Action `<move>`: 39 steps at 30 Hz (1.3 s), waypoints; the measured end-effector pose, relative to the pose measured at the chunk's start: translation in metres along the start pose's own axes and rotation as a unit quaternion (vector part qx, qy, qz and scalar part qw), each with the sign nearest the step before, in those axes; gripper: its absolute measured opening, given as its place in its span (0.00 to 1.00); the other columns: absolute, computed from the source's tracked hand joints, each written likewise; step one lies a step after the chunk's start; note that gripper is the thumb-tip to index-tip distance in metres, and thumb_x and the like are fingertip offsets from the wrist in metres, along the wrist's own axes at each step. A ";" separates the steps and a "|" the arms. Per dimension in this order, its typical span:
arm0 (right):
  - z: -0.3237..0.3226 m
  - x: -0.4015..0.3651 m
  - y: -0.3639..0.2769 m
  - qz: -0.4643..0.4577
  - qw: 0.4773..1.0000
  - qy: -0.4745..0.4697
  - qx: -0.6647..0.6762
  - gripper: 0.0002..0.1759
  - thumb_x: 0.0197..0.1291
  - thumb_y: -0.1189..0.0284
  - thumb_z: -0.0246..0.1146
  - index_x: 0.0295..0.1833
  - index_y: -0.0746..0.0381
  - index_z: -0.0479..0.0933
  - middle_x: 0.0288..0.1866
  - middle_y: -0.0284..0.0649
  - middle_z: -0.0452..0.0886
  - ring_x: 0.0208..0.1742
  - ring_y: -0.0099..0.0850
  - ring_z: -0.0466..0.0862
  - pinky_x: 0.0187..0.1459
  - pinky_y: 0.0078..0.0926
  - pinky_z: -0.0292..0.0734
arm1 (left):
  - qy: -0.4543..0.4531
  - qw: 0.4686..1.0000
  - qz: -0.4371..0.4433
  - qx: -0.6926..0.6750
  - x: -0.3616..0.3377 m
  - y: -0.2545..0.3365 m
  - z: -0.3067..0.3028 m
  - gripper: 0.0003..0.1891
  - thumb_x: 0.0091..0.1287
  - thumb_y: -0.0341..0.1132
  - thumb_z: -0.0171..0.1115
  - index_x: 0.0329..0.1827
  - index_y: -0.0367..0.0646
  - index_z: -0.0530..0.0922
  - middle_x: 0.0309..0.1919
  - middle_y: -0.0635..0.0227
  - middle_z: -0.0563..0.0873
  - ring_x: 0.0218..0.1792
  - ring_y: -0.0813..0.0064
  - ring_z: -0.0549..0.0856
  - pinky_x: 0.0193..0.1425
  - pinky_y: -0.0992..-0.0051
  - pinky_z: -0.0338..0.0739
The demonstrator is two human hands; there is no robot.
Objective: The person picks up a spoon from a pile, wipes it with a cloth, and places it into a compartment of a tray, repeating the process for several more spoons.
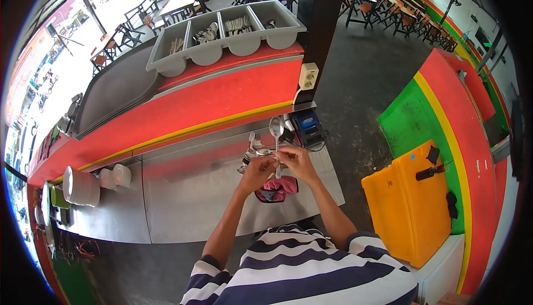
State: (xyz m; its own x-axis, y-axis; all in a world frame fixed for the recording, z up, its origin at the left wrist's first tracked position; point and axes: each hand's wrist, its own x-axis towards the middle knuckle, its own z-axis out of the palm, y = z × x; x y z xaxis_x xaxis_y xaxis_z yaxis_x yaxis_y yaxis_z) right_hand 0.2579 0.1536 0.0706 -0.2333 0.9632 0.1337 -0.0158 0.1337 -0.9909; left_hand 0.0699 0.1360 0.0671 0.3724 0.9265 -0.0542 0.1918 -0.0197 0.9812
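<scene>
Both hands are close together above the steel counter. A spoon (276, 128) stands upright between them, its bowl pointing up and its handle running down between the fingers. My left hand (259, 173) is closed near the lower handle; what its fingertips hold is too small to make out. My right hand (296, 162) is pinched around the spoon's handle. Behind the hands lies a pile of forks and spoons (254, 145), partly hidden by them. A pink and dark cloth (280, 189) rests on the counter just below the hands.
A grey cutlery tray (206, 55) with four compartments sits on the red ledge beside stacked dark trays (114, 91). White bowls (81, 186) stand at the counter's left end. A blue-black device (308, 127) is behind my right hand. An orange box (408, 205) stands at right.
</scene>
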 end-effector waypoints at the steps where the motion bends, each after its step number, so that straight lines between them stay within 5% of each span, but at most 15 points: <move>1: -0.005 0.013 -0.010 -0.016 1.000 0.000 -0.007 0.11 0.66 0.72 0.67 0.45 0.70 0.84 0.35 0.32 0.82 0.36 0.17 0.79 0.37 0.17 0.73 | 0.024 0.999 0.007 -0.025 0.011 0.013 0.000 0.11 0.73 0.35 0.61 0.45 0.34 0.82 0.29 0.75 0.82 0.32 0.88 0.76 0.36 0.80 0.72; 7: -0.038 0.094 -0.072 -0.079 0.996 -0.022 -0.036 0.11 0.67 0.70 0.66 0.47 0.68 0.84 0.35 0.33 0.83 0.36 0.17 0.81 0.38 0.17 0.74 | 0.112 0.991 0.078 0.000 0.076 0.089 -0.016 0.10 0.72 0.35 0.62 0.45 0.35 0.82 0.29 0.72 0.85 0.30 0.87 0.79 0.34 0.79 0.73; 15: -0.068 0.241 -0.164 -0.338 0.929 0.039 -0.148 0.11 0.66 0.69 0.67 0.46 0.67 0.84 0.35 0.38 0.84 0.35 0.23 0.83 0.36 0.22 0.76 | 0.253 0.915 0.262 0.172 0.191 0.198 -0.069 0.09 0.69 0.35 0.65 0.42 0.37 0.84 0.29 0.68 0.87 0.31 0.82 0.82 0.37 0.75 0.76; 18: -0.077 0.298 -0.179 -0.412 0.895 0.053 -0.163 0.11 0.65 0.70 0.66 0.44 0.68 0.83 0.35 0.42 0.84 0.32 0.30 0.84 0.35 0.27 0.76 | 0.282 0.910 0.229 0.200 0.230 0.228 -0.089 0.10 0.68 0.36 0.66 0.41 0.37 0.85 0.29 0.66 0.88 0.32 0.80 0.85 0.37 0.75 0.76; 25: -0.090 0.377 -0.169 -0.339 0.924 0.063 -0.167 0.13 0.65 0.68 0.65 0.44 0.68 0.83 0.35 0.44 0.85 0.33 0.31 0.85 0.36 0.28 0.78 | 0.312 0.888 0.213 0.263 0.318 0.220 -0.130 0.14 0.66 0.41 0.67 0.41 0.36 0.87 0.30 0.62 0.90 0.31 0.77 0.85 0.38 0.72 0.78; 27: -0.090 0.385 -0.161 -0.329 0.922 0.087 -0.185 0.12 0.65 0.68 0.64 0.44 0.68 0.83 0.35 0.44 0.86 0.33 0.31 0.85 0.37 0.28 0.78 | 0.275 0.916 0.176 0.233 0.330 0.213 -0.138 0.16 0.66 0.44 0.68 0.41 0.37 0.87 0.30 0.64 0.89 0.31 0.77 0.84 0.39 0.72 0.77; 34: -0.104 0.415 -0.145 -0.120 0.967 0.052 -0.217 0.13 0.60 0.64 0.66 0.36 0.64 0.87 0.29 0.44 0.87 0.33 0.34 0.87 0.42 0.30 0.79 | 0.251 0.933 0.068 0.247 0.334 0.216 -0.141 0.23 0.62 0.53 0.69 0.40 0.38 0.89 0.28 0.65 0.88 0.32 0.77 0.83 0.40 0.71 0.77; 39: -0.096 0.423 -0.150 -0.043 0.945 0.053 -0.320 0.14 0.57 0.64 0.69 0.40 0.64 0.86 0.37 0.50 0.87 0.42 0.43 0.88 0.53 0.37 0.80 | 0.286 0.909 0.001 0.304 0.334 0.223 -0.136 0.20 0.57 0.51 0.71 0.39 0.43 0.90 0.30 0.61 0.89 0.35 0.71 0.87 0.44 0.69 0.79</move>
State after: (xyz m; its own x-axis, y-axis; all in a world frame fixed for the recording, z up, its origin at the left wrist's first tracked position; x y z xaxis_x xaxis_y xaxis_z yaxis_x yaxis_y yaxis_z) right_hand 0.2553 0.5639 0.2770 -0.1583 0.9560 0.2471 0.5696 0.2928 -0.7680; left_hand 0.1140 0.4924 0.2930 -0.1260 0.9668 0.2222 0.7230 -0.0639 0.6879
